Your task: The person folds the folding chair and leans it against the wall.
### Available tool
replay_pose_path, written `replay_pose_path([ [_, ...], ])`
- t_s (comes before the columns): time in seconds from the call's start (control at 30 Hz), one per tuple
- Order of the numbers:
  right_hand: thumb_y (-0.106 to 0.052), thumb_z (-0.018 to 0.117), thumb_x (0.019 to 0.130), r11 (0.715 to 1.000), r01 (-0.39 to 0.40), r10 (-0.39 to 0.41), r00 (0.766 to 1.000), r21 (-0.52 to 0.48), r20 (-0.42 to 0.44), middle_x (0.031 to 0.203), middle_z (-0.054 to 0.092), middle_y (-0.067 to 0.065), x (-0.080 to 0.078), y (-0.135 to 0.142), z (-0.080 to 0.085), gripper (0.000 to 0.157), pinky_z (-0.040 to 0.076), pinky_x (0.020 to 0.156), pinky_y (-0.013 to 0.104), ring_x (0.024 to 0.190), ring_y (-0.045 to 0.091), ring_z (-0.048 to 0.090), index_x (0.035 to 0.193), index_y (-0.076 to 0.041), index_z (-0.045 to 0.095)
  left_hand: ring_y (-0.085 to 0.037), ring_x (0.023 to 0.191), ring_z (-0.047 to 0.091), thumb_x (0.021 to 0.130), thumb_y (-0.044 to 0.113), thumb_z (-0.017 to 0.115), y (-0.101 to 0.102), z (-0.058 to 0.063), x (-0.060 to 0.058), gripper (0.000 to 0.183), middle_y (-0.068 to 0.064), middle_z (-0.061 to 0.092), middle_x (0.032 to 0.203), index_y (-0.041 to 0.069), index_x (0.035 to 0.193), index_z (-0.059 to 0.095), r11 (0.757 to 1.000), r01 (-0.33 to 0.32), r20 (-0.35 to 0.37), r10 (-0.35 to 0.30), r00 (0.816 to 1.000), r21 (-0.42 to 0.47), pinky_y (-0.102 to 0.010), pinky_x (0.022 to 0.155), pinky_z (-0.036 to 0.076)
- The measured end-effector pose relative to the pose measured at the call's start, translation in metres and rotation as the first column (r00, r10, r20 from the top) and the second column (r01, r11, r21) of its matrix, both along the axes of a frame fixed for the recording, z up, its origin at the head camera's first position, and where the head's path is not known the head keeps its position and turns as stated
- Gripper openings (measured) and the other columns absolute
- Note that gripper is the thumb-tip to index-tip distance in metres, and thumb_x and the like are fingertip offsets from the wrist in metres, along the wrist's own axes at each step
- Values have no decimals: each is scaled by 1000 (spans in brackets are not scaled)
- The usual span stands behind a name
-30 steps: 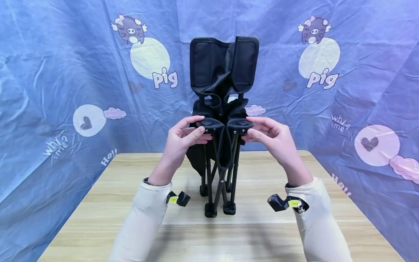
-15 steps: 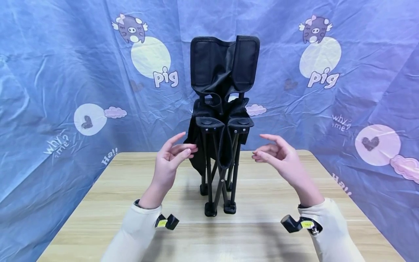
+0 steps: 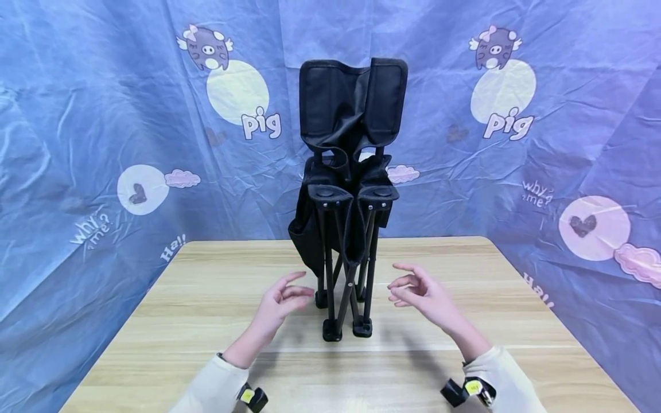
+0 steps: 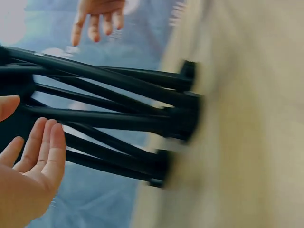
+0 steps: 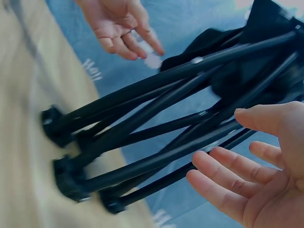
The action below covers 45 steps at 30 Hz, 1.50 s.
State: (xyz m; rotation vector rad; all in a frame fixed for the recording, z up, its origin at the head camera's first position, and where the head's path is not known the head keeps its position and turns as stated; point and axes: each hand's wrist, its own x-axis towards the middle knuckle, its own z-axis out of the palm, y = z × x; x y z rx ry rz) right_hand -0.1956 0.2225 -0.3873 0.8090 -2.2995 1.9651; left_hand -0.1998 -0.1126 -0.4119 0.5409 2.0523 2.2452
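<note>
A black folding chair (image 3: 338, 132) stands upright and mostly folded on the table, its fabric back on top and crossed metal legs (image 3: 330, 275) bunched below. Its two armrest ends (image 3: 376, 194) sit close together at the front. Left of the lower legs, my left hand (image 3: 281, 303) hovers with relaxed fingers and holds nothing. On the other side, my right hand (image 3: 419, 291) is likewise loose and holds nothing. In the left wrist view the chair legs (image 4: 118, 116) pass just beyond my left fingertips (image 4: 57, 135). Black feet (image 5: 69, 178) on the leg ends show in the right wrist view.
The wooden table (image 3: 217, 281) carries the chair near its middle. A blue cloth backdrop (image 3: 155, 103) with pig prints hangs behind it and along both sides. A black camera (image 3: 252, 397) sits at my left wrist and another camera (image 3: 467, 391) at my right.
Both hands have let go of the armrest ends and moved down and toward me, beside the lower legs. The chair stands in the same place, still folded.
</note>
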Motion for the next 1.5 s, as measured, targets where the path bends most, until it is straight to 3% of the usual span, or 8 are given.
replay_pose_path([
  [0.1, 2, 58, 97, 999, -14, 11, 994, 31, 105, 114, 59, 31, 0, -3, -20, 55, 60, 78, 41, 91, 30, 70, 142, 15, 28, -30, 105, 66, 91, 1, 65, 0, -22, 1, 60, -33, 60, 123, -8, 144, 39, 997, 33, 64, -28, 998, -74, -41, 90, 56],
  [0.23, -4, 63, 95, 998, -42, 27, 970, 54, 243, 126, 49, 37, 0, -9, -45, 65, 60, 76, 47, 92, 37, 68, 145, 12, 25, -42, 110, 61, 89, 2, 67, 2, -44, 5, 65, -35, 52, 132, -8, 145, 37, 994, 71, 138, -58, 989, -88, -45, 88, 56],
  [0.37, -7, 66, 94, 998, -57, 40, 929, 34, 367, 135, 37, 39, 1, -15, -65, 70, 60, 73, 48, 90, 34, 67, 148, 7, 23, -33, 103, 63, 86, 0, 67, 6, -60, 8, 70, -34, 46, 138, -9, 146, 34, 994, 107, 238, -94, 967, -39, -43, 82, 58],
  [0.47, -7, 65, 94, 997, -72, 61, 905, 10, 420, 136, 36, 36, 1, -18, -75, 70, 60, 71, 45, 88, 32, 67, 149, 4, 22, -27, 102, 62, 84, -2, 66, 10, -67, 8, 71, -32, 45, 139, -9, 146, 33, 992, 125, 292, -122, 949, 9, -43, 80, 59],
  [0.7, -5, 63, 93, 994, -90, 109, 882, -63, 458, 134, 41, 32, -3, -23, -88, 71, 61, 70, 41, 87, 29, 68, 148, 6, 20, -37, 121, 55, 80, -9, 65, 18, -73, 3, 75, -32, 43, 143, -9, 147, 32, 987, 145, 320, -159, 934, 66, -48, 87, 56],
  [0.9, -1, 63, 92, 993, -69, 104, 875, -91, 473, 134, 43, 29, -6, -24, -95, 66, 61, 70, 39, 87, 27, 68, 145, 10, 26, -41, 128, 48, 78, -16, 63, 22, -77, -1, 73, -33, 43, 143, -12, 145, 34, 987, 136, 319, -157, 935, 86, -45, 89, 56],
  [1.2, 8, 61, 89, 988, -84, 135, 878, -130, 459, 121, 51, 22, -10, -26, -102, 55, 60, 77, 36, 87, 24, 70, 136, 15, 35, -39, 123, 52, 74, -21, 63, 28, -81, -4, 70, -32, 51, 134, -16, 140, 39, 993, 115, 281, -118, 952, 25, -43, 85, 58],
  [1.5, 13, 59, 88, 981, -92, 161, 875, -169, 456, 117, 52, 22, -13, -27, -105, 52, 59, 81, 36, 85, 24, 70, 133, 18, 35, -35, 116, 57, 71, -24, 63, 31, -80, -5, 68, -28, 57, 128, -16, 135, 44, 997, 70, 287, -61, 956, -21, -41, 83, 59],
])
